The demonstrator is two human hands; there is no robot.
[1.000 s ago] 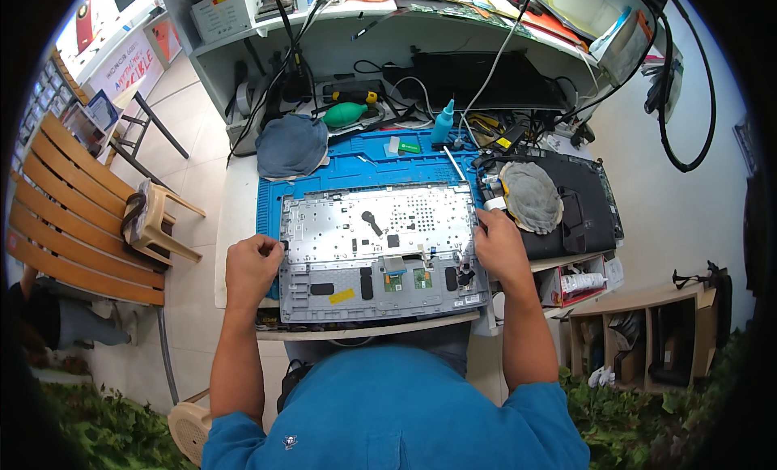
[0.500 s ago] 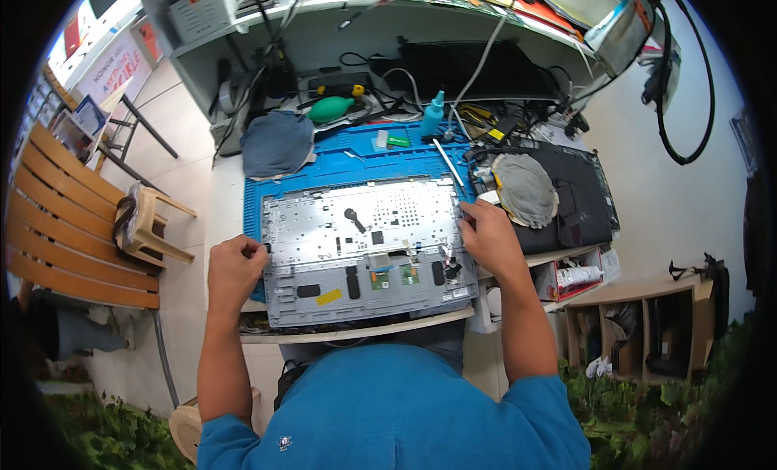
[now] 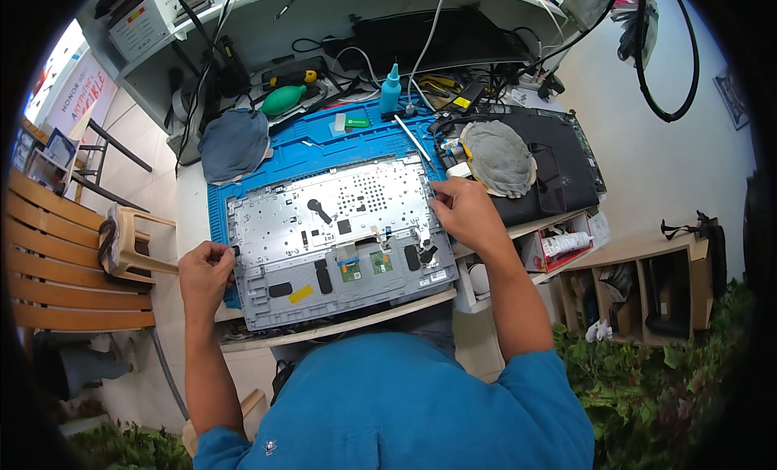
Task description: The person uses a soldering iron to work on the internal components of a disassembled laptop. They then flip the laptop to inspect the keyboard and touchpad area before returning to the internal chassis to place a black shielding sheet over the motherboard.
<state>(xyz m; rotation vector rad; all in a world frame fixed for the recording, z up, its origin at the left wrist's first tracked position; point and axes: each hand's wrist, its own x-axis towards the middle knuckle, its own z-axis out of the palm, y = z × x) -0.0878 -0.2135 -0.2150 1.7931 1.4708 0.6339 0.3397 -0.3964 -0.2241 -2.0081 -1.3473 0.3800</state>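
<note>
A silver-and-grey laptop keyboard housing (image 3: 368, 215), with metal backing, small boards and black pads, lies on the blue work mat (image 3: 299, 138). My left hand (image 3: 209, 267) pinches its left edge, fingertips by a small dark spot. My right hand (image 3: 461, 211) grips the right edge with thumb and index finger, beside a thin white stick (image 3: 411, 136). A blue bottle (image 3: 390, 93), green air blower (image 3: 283, 99) and green-and-white small item (image 3: 356, 123) are behind the housing.
Cloth pads (image 3: 233, 142) (image 3: 497, 158) flank the mat, the grey one on a black laptop (image 3: 562, 215). Cables, tools, a shelf and a dark screen (image 3: 421, 41) crowd the back. A red box (image 3: 534, 255) sits lower right; wooden (image 3: 73, 308) and plastic chairs stand left.
The whole scene has shifted left and up in the picture and tilted slightly, as my head moved. Both hands remain at the housing's side edges.
</note>
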